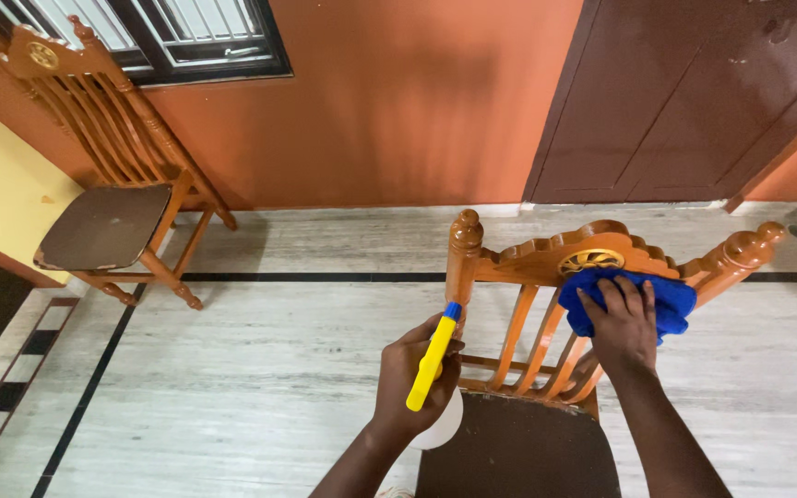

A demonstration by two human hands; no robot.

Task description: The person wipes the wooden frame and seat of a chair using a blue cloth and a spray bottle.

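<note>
A carved orange wooden chair stands right in front of me, its dark brown seat at the bottom edge. My right hand presses a blue cloth against the chair's top rail, just below a round gold ornament. My left hand grips a spray bottle with a yellow trigger and blue nozzle tip. The bottle's white body shows below my fist, beside the chair's left post.
A second matching wooden chair stands at the back left against the orange wall, under a barred window. A dark brown door is at the back right. The floor is pale tile with black border lines.
</note>
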